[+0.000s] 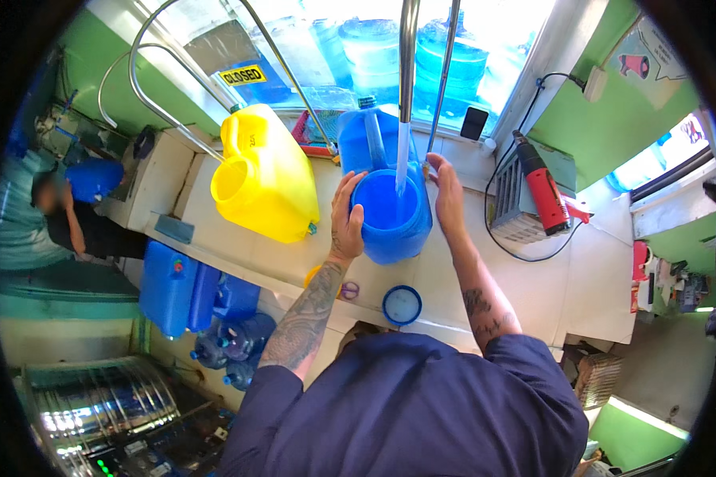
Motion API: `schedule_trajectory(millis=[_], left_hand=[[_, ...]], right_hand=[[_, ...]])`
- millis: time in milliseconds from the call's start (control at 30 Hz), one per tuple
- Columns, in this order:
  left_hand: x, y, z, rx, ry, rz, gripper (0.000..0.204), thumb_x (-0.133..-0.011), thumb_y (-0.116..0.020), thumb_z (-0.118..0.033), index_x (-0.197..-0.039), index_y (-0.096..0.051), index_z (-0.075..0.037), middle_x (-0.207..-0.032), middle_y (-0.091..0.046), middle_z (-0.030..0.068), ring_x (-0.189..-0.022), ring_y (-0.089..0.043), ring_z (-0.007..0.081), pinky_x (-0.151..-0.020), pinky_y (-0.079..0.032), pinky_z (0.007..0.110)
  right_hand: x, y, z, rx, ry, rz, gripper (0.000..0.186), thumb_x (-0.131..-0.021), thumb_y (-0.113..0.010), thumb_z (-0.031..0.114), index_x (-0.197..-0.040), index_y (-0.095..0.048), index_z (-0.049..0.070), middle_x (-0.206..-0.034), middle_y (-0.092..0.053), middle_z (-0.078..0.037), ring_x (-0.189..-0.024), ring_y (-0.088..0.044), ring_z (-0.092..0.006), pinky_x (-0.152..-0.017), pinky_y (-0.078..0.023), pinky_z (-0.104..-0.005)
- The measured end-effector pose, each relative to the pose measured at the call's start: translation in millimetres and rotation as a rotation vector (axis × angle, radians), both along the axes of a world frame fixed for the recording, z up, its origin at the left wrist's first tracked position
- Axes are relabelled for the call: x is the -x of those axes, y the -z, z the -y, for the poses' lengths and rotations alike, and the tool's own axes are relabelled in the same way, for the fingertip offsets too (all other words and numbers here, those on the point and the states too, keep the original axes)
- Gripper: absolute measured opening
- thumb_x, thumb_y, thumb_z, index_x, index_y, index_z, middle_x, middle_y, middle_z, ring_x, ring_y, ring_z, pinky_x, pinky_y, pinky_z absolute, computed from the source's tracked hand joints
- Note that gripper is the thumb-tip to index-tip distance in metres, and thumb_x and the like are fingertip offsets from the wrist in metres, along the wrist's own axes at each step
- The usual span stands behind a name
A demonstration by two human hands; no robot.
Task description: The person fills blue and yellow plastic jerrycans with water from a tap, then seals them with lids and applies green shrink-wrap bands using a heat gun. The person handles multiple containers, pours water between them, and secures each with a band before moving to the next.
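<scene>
A blue jerrycan [398, 238] stands on the counter with its wide round mouth toward me. Water streams into it from a shiny upright metal pipe [406, 71]. My left hand [346, 219] lies along the left side of the mouth, fingers stretched, thumb by the rim. On the other side my right hand [447, 199] is raised, its fingers loosely bent beside the jerrycan and the foot of a thinner metal rod [445, 87]. A yellow jerrycan [282, 179] stands to the left, with a curved metal spout [195, 139] reaching its mouth. Closer to me lies a round blue cap [402, 305].
A red and black heat gun [542, 187] rests on a grey ridged box [525, 199], its black cord looping over the counter. Purple-handled scissors [349, 290] lie near the front edge. Blue containers [169, 286] stand lower left. Another person [79, 215] is at far left.
</scene>
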State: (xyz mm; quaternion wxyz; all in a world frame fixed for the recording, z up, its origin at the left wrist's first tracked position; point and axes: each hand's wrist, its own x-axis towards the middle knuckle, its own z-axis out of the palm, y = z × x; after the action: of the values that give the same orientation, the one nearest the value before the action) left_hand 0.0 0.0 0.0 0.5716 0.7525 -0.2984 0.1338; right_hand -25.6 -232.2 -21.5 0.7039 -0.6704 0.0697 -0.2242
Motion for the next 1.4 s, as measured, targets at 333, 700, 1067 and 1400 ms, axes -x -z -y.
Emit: schedule_trajectory(millis=[333,700,1067,1400], left_hand=[[21.4,1.6,30.3,0.055,-0.116,0.031,0.048,-0.100,-0.049,-0.031,-0.139,-0.058,-0.005,-0.143,-0.058,0.0149,-0.143,-0.043,0.0355,-0.120,-0.029,0.047],[6.5,-0.2,8.7,0.044,0.025,0.039,0.048,-0.100,-0.047,-0.033,-0.138,-0.059,-0.004,-0.141,-0.059,0.0167,-0.142,-0.045,0.0366,-0.119,-0.032,0.047],[16.3,-3.3,6.2,0.006,-0.009,0.008,0.046,-0.105,-0.045,-0.028,-0.144,-0.054,-0.006,-0.148,-0.054,0.0169,-0.148,-0.039,0.0343,-0.123,-0.027,0.045],[-139.0,160.5,-16.0,-0.490,-0.068,-0.487,0.046,-0.096,-0.061,-0.026,-0.133,-0.063,0.000,-0.129,-0.067,0.0239,-0.123,-0.064,0.0366,-0.107,-0.048,0.044]], right_hand=[[44.0,-27.2,-21.1,0.428,-0.047,0.165,0.065,-0.110,-0.030,0.049,-0.146,-0.053,0.000,-0.155,-0.048,-0.020,-0.147,-0.042,-0.0376,-0.120,-0.032,-0.0455],[55.9,-18.9,-52.1,0.440,0.119,0.126,0.075,-0.108,-0.029,0.059,-0.147,-0.051,-0.001,-0.155,-0.049,-0.020,-0.144,-0.046,-0.0333,-0.119,-0.035,-0.0430],[52.4,-14.6,-50.9,0.408,0.103,0.171,0.070,-0.109,-0.030,0.054,-0.145,-0.055,-0.001,-0.152,-0.052,-0.022,-0.144,-0.046,-0.0371,-0.118,-0.036,-0.0464],[60.1,-15.4,-52.5,0.512,0.157,0.028,0.082,-0.106,-0.023,0.061,-0.145,-0.052,-0.006,-0.151,-0.051,-0.026,-0.145,-0.043,-0.0406,-0.120,-0.031,-0.0474]])
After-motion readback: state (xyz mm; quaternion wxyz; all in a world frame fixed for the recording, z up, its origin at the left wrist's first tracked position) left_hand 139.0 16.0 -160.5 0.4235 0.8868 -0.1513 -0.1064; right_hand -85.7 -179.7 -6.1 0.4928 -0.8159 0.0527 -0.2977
